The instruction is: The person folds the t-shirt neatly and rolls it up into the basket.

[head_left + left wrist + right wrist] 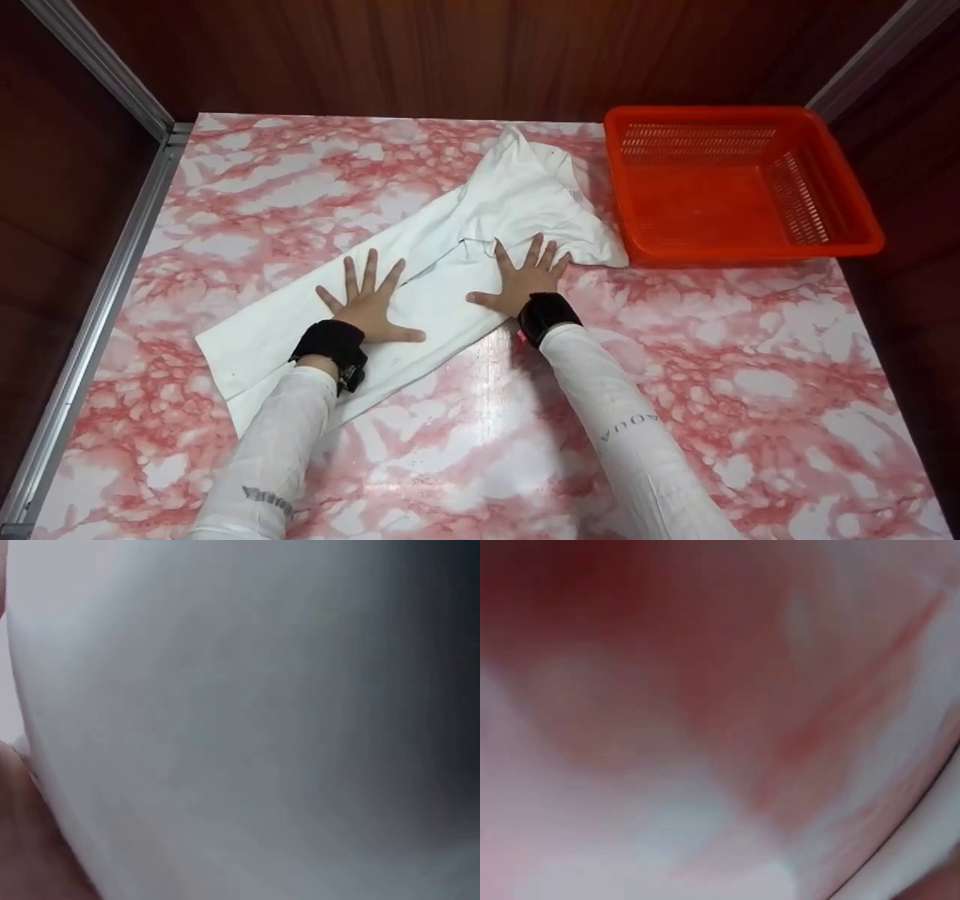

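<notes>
A white cloth garment [442, 281] lies slantwise across the table, its long flat part toward the near left and its far right end bunched and wrinkled. My left hand [369, 307] rests on the flat part with fingers straight and spread. Farther right, my right hand [525, 283] presses on the garment near the wrinkled end, its fingers also spread. Neither hand grips the cloth. In the left wrist view, blurred pale cloth [225, 720] fills most of the picture. The right wrist view shows mainly the blurred tabletop, with a strip of garment [911, 851] at the lower right.
A red plastic basket [750, 251] with slotted walls stands at the back right, close beside the garment's wrinkled end. The tabletop [720, 375] has a red and white marbled pattern. Dark wood-like panels [450, 60] rise behind it and at both sides.
</notes>
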Motion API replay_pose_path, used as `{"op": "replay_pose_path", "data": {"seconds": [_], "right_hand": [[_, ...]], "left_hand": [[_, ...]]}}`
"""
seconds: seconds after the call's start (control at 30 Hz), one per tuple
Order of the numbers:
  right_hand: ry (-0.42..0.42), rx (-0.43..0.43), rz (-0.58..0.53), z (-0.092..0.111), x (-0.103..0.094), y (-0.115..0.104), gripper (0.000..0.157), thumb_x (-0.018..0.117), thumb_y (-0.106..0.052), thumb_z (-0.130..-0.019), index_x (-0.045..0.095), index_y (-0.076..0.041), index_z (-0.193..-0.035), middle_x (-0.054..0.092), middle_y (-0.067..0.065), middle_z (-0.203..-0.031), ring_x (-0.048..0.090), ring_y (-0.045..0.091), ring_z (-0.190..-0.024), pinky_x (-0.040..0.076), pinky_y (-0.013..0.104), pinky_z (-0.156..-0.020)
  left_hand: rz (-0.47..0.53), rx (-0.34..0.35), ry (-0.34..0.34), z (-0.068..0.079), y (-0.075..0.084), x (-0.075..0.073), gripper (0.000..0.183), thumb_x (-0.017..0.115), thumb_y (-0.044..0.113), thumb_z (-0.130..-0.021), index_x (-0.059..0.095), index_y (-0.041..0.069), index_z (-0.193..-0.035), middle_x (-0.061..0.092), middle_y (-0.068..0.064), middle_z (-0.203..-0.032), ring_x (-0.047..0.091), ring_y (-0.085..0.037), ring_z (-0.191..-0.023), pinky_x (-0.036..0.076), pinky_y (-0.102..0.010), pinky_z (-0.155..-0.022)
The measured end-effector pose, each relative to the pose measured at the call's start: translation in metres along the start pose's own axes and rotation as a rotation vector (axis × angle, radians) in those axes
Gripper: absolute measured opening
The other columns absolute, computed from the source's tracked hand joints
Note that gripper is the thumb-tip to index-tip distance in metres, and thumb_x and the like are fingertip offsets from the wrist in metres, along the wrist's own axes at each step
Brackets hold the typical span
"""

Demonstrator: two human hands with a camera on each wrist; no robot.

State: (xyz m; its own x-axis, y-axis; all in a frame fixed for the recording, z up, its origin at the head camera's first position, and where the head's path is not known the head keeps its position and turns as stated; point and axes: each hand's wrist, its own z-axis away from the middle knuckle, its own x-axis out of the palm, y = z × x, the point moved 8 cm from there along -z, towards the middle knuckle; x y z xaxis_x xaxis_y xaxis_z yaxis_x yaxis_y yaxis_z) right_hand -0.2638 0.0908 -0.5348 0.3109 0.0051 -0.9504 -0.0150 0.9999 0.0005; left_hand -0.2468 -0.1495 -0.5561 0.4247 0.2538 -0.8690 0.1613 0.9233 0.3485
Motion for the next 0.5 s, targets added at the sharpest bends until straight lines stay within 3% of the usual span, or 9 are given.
{"op": "replay_pose_path", "data": {"seconds": [0.2,0.5], "right_hand": [[-0.009,-0.044,0.031,-0.013,-0.001,0.010,0.104,0.020,-0.093,-0.053,-0.005,-0.040,-0.140,-0.010,0.030,-0.143,-0.008,0.050,-0.129,-0.003,0.068,-0.096],[-0.034,-0.109,0.075,-0.026,-0.005,0.011,0.102,0.020,-0.092,-0.056,-0.006,-0.040,-0.140,-0.010,0.030,-0.143,-0.008,0.048,-0.129,-0.002,0.066,-0.097]], "left_hand": [[0.022,-0.033,0.038,-0.004,0.010,0.005,0.121,0.046,0.090,-0.040,-0.013,0.046,-0.136,-0.035,0.000,-0.141,-0.040,-0.032,-0.121,-0.028,-0.068,-0.074],[0.052,-0.105,0.077,-0.006,0.012,0.009,0.123,0.045,0.092,-0.035,-0.015,0.049,-0.135,-0.038,0.002,-0.139,-0.043,-0.030,-0.118,-0.030,-0.067,-0.072]]}}
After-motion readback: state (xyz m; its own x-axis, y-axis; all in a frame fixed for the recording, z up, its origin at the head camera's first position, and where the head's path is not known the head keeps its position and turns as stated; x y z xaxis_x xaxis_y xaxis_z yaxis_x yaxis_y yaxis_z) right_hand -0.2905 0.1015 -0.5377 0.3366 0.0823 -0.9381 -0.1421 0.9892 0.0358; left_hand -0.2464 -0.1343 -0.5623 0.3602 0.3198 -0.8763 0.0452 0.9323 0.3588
